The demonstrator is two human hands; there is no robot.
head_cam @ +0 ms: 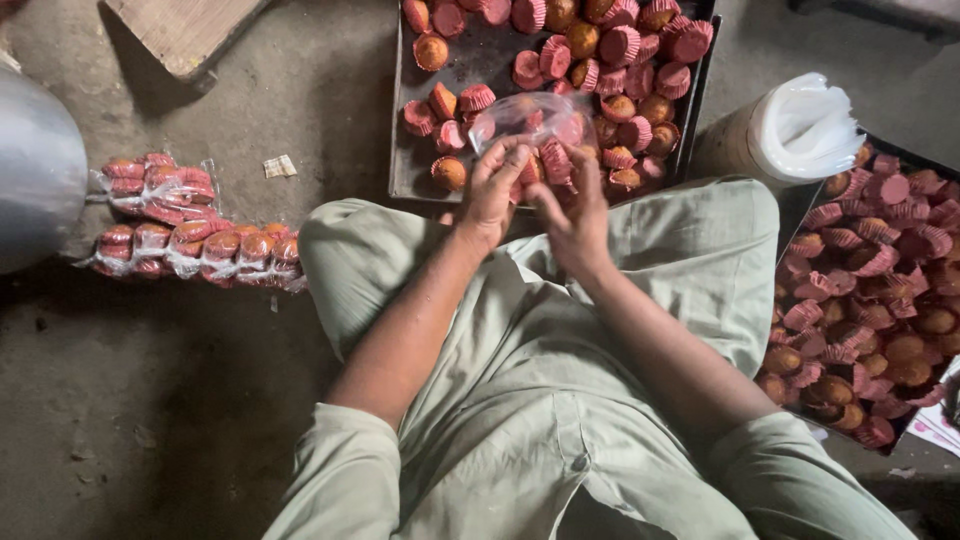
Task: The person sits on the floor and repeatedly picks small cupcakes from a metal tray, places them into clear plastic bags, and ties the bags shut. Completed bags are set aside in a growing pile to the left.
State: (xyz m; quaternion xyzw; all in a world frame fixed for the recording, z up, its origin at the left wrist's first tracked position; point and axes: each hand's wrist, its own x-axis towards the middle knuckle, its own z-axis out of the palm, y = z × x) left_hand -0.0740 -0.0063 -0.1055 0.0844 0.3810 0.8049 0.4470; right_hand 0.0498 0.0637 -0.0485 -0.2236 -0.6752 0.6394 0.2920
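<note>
I sit on the floor with my knees apart. My left hand (pixel 492 190) and my right hand (pixel 572 215) are together in front of me, both gripping a clear plastic bag (pixel 530 118) that holds a few small cakes in red paper cups. The bag is lifted over the near edge of a dark metal baking tray (pixel 402 150). That tray carries several loose cakes (pixel 600 45) in red cups, some upright and some on their sides.
A second tray (pixel 890 290) heaped with cakes sits at my right. A stack of clear bags on a roll (pixel 800 125) stands behind it. Filled, sealed packs of cakes (pixel 190 245) lie on the concrete floor at my left, near a metal vessel (pixel 35 170) and a board (pixel 185 30).
</note>
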